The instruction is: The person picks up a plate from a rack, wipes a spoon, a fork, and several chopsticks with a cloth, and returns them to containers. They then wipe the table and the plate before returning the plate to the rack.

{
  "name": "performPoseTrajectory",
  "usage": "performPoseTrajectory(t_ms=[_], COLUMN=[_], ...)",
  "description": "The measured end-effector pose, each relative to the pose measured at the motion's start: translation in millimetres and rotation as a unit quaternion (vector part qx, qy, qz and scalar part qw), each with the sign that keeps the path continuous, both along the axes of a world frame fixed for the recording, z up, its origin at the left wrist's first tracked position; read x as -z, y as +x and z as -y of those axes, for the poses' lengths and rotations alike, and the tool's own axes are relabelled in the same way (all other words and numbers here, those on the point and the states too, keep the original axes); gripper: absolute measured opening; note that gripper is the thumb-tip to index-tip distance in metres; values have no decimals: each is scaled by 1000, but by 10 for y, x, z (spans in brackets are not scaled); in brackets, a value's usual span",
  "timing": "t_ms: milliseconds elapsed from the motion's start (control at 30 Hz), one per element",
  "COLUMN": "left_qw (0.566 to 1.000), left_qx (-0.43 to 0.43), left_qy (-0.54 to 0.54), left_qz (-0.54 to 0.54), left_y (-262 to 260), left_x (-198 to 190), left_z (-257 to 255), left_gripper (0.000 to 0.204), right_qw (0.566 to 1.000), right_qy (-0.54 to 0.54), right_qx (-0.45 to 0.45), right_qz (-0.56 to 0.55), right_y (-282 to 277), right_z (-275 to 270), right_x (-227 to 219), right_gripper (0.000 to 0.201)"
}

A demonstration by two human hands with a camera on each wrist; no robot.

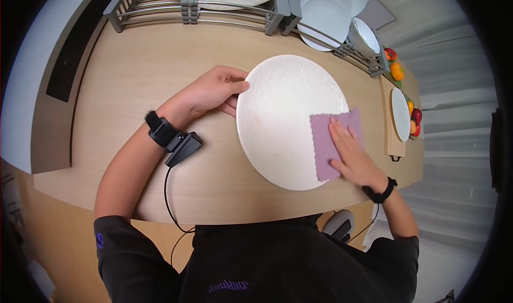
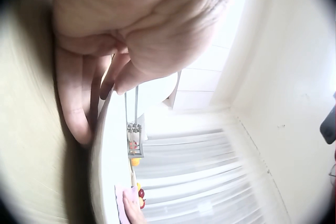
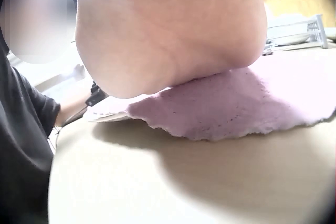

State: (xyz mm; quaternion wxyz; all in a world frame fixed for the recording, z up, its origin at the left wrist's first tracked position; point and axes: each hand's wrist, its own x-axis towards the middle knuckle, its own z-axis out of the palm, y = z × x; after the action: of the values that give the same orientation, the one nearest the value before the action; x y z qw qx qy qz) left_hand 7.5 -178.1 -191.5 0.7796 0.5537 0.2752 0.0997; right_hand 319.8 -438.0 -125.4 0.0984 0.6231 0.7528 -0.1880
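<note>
A large white oval plate (image 1: pixel 283 126) lies in front of the person, its near surface faintly smudged. At its left rim my left hand (image 1: pixel 216 91) pinches the edge, thumb on top and fingers beneath. The left wrist view shows this grip on the plate (image 2: pixel 107 155) close up, just over the table. A purple cloth (image 1: pixel 322 142) with a zigzag edge covers part of the plate's right side and hangs past the rim. My right hand (image 1: pixel 350 150) presses flat on it with straight fingers. In the right wrist view, the palm (image 3: pixel 173 35) rests over the cloth (image 3: pixel 210 111).
Behind the plate stands a metal dish rack (image 1: pixel 230 14), with white plates (image 1: pixel 323 17) and a bowl (image 1: pixel 366 35) in its right part. At right, a small white plate (image 1: pixel 399 114) sits on a wooden board (image 1: pixel 390 137) near colourful peppers (image 1: pixel 396 71).
</note>
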Motion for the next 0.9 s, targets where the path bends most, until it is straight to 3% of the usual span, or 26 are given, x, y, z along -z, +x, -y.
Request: performPoseTrajectory(t_ms=[467, 633, 900], left_qw=[1000, 999, 995], left_qx=[18, 37, 46], left_qy=[-8, -32, -79], left_qz=[11, 18, 37], left_y=[-16, -30, -25], left_x=[-56, -31, 132], left_z=[-12, -63, -156], left_gripper=[37, 37, 35], right_qw=[994, 994, 979], right_qy=[106, 108, 69], right_qx=[16, -29, -136], right_qz=[-5, 6, -136], right_y=[364, -17, -1003], right_z=[-1117, -1539, -1531], right_x=[262, 314, 306], right_gripper=[89, 91, 94])
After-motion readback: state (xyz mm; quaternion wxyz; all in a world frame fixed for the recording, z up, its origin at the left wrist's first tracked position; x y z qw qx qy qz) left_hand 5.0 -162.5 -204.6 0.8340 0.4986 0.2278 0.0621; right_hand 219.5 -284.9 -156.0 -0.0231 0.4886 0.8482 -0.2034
